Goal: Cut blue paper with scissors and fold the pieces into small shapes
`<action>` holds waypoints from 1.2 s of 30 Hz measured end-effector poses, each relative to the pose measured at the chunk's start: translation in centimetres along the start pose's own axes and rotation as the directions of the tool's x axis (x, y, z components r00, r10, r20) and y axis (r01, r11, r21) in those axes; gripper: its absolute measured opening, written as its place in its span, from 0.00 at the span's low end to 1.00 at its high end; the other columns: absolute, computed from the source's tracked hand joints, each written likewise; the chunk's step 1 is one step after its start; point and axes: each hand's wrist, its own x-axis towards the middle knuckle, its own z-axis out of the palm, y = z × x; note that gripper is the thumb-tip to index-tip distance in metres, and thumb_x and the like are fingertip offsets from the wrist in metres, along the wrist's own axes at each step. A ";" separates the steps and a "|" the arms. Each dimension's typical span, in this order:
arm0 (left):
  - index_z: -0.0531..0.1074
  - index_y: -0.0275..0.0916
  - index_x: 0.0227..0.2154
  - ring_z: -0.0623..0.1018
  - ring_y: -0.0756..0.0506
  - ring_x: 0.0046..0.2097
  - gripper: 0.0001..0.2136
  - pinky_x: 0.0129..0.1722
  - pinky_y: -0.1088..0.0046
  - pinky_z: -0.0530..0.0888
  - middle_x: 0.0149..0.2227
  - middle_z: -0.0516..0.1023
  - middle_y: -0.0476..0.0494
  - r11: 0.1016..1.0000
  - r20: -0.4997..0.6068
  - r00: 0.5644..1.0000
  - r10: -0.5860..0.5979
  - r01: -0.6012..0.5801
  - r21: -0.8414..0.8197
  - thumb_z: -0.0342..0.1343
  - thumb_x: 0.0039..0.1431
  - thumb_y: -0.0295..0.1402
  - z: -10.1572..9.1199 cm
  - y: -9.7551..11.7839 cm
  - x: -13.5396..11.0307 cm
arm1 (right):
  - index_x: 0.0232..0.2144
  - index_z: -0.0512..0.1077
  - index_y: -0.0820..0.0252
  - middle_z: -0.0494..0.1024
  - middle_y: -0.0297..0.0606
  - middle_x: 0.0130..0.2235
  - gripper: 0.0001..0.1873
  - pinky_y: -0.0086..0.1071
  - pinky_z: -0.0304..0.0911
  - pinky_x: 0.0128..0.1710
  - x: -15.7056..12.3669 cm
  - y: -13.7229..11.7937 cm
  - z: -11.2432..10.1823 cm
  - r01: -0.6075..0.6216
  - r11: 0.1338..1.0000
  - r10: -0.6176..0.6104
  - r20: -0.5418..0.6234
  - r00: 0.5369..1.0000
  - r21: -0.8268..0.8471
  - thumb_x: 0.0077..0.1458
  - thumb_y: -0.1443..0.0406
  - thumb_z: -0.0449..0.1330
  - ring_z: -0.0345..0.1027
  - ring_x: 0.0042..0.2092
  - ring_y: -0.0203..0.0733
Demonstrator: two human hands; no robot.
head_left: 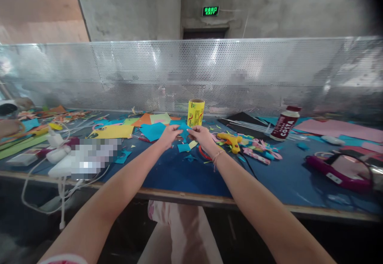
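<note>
My left hand (170,135) and my right hand (203,137) meet over the table, each pinching one side of a small blue paper piece (184,131). Its exact shape is too small to make out. Just behind my fingers stands a yellow printed roll (196,113) with a brown core. A larger blue sheet (152,131) lies beside my left hand. Below the hands are a blue paper scrap (183,148) and a blue star-like cutout (189,158). Red-handled scissors, apparently, lie partly hidden under my right wrist. To its right rests a yellow glue gun (231,141).
A maroon COSTA bottle (285,123) stands at right, near clear sticks and pink sheets (344,130). A purple device (335,172) lies further right. A white power strip (60,168) with cables sits at the left front edge. A perforated metal screen (125,76) runs behind. Another person's hand (10,128) is far left.
</note>
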 end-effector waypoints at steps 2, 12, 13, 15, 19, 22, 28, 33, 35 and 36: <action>0.67 0.35 0.22 0.68 0.53 0.25 0.02 0.28 0.75 0.71 0.21 0.66 0.51 1.000 0.021 1.000 0.016 -0.016 -0.002 0.56 0.43 0.27 0.0 0.0 -0.1 | 0.20 0.65 0.61 0.68 0.30 0.20 0.19 0.28 0.62 0.26 0.0 0.0 -0.1 -0.017 1.000 0.016 0.003 1.000 0.016 0.32 0.55 0.66 0.64 0.23 0.31; 0.65 0.36 0.22 0.67 0.53 0.23 0.06 0.30 0.70 0.72 0.19 0.62 0.53 0.994 -0.071 0.996 -0.062 0.055 -0.096 0.58 0.44 0.29 -0.1 0.0 0.2 | 0.22 0.66 0.61 0.68 0.30 0.21 0.13 0.28 0.63 0.27 0.3 0.4 -0.1 -0.027 0.998 0.026 0.012 1.000 0.053 0.35 0.58 0.63 0.64 0.23 0.31; 0.66 0.36 0.23 0.67 0.53 0.23 0.05 0.30 0.70 0.72 0.19 0.63 0.53 0.992 -0.096 0.992 -0.076 0.065 -0.111 0.58 0.44 0.28 -0.1 0.0 0.3 | 0.22 0.66 0.61 0.68 0.30 0.21 0.12 0.28 0.63 0.26 0.3 0.4 -0.1 -0.030 0.998 0.029 0.012 1.000 0.053 0.36 0.60 0.62 0.63 0.22 0.31; 0.67 0.35 0.25 0.68 0.52 0.24 0.05 0.30 0.69 0.72 0.21 0.64 0.52 0.987 -0.134 0.987 -0.092 0.073 -0.141 0.58 0.44 0.26 0.0 0.0 0.4 | 0.23 0.66 0.61 0.68 0.30 0.22 0.10 0.28 0.63 0.26 0.2 0.2 -0.1 -0.027 0.998 0.027 0.001 1.000 0.050 0.37 0.62 0.61 0.63 0.23 0.31; 0.67 0.34 0.26 0.69 0.52 0.27 0.07 0.32 0.68 0.72 0.24 0.67 0.50 0.988 -0.164 0.983 -0.089 0.066 -0.139 0.58 0.42 0.23 0.1 0.1 0.2 | 0.27 0.67 0.60 0.69 0.33 0.27 0.08 0.29 0.65 0.29 -0.1 -0.1 -0.1 0.023 0.999 -0.022 -0.029 0.999 0.025 0.39 0.65 0.58 0.65 0.27 0.32; 0.67 0.34 0.27 0.69 0.52 0.28 0.08 0.35 0.68 0.72 0.25 0.67 0.50 0.992 -0.155 0.985 -0.080 0.062 -0.113 0.56 0.41 0.20 0.3 0.4 -0.1 | 0.30 0.67 0.58 0.69 0.35 0.30 0.11 0.30 0.67 0.29 -0.2 -0.1 -0.1 0.044 0.999 -0.042 -0.043 0.998 0.029 0.38 0.67 0.59 0.66 0.31 0.35; 0.63 0.35 0.26 0.70 0.53 0.27 0.10 0.38 0.69 0.72 0.23 0.65 0.53 0.984 -0.112 0.991 -0.074 0.055 -0.169 0.55 0.41 0.19 0.6 0.6 -0.4 | 0.27 0.66 0.60 0.70 0.35 0.29 0.10 0.31 0.67 0.30 -0.2 0.0 0.2 -0.004 0.997 0.003 0.008 1.000 0.083 0.37 0.65 0.60 0.65 0.30 0.35; 0.65 0.35 0.25 0.69 0.54 0.26 0.07 0.36 0.69 0.72 0.23 0.65 0.52 0.996 -0.126 0.992 -0.030 0.019 -0.092 0.56 0.42 0.23 0.3 0.4 -0.1 | 0.22 0.66 0.61 0.66 0.30 0.22 0.06 0.28 0.63 0.28 0.1 0.2 0.0 0.061 0.998 -0.061 0.025 0.998 0.009 0.37 0.64 0.58 0.61 0.24 0.31; 0.67 0.35 0.27 0.70 0.53 0.26 0.06 0.34 0.69 0.72 0.25 0.67 0.50 0.999 -0.146 0.989 0.002 -0.007 -0.035 0.56 0.43 0.25 -0.1 0.2 0.1 | 0.21 0.67 0.61 0.66 0.29 0.21 0.05 0.28 0.61 0.27 0.3 0.4 -0.2 0.074 0.997 -0.074 0.018 0.997 -0.028 0.37 0.64 0.57 0.59 0.23 0.30; 0.68 0.34 0.28 0.70 0.53 0.26 0.06 0.34 0.69 0.72 0.25 0.68 0.49 1.000 -0.150 0.989 0.015 -0.018 -0.019 0.56 0.43 0.26 -0.3 0.1 0.2 | 0.21 0.67 0.62 0.66 0.29 0.21 0.05 0.28 0.60 0.27 0.5 0.5 -0.3 0.075 0.997 -0.074 0.012 0.997 -0.036 0.37 0.64 0.56 0.59 0.23 0.30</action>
